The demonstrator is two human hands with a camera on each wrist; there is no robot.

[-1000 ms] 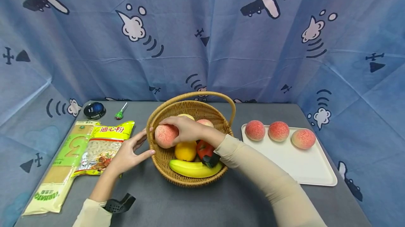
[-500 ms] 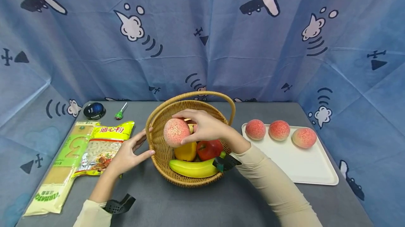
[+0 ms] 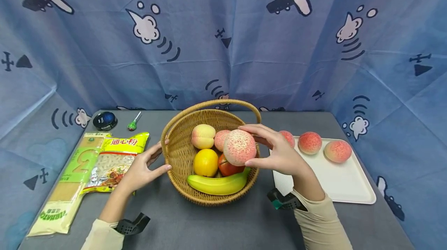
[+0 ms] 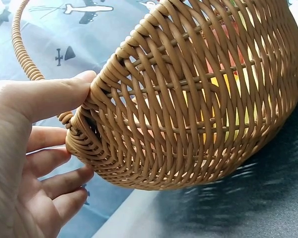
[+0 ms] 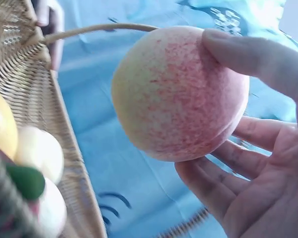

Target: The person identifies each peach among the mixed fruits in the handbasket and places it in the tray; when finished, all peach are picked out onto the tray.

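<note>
A wicker basket [image 3: 178, 188] with an arched handle stands in the middle of the table. My left hand [image 3: 144, 170] holds its left side, thumb on the rim and fingers around the handle's foot, as the left wrist view shows. Between thumb and fingers, my right hand [image 3: 277, 151] grips a peach [image 3: 239, 147] above the basket's right rim. Inside the basket lie a yellow-pink peach [image 3: 203, 136], another peach [image 3: 221, 140] partly covered by the held one, an orange [image 3: 205, 162], a red apple [image 3: 228, 168] partly hidden, and a banana [image 3: 218, 185].
On the right a cream tray [image 3: 324, 180] bears peaches along its far edge, including a middle peach [image 3: 309, 142]. To the left lie a noodle pack [image 3: 70, 176], a macaroni bag [image 3: 116, 164], a dark round tin [image 3: 104, 121] and a lollipop [image 3: 132, 125]. A blue curtain [image 3: 195, 48] hangs behind.
My right hand has lifted the peach from the basket's left part and carried it rightward to the right rim, uncovering the yellow-pink peach. My left hand has stayed on the basket.
</note>
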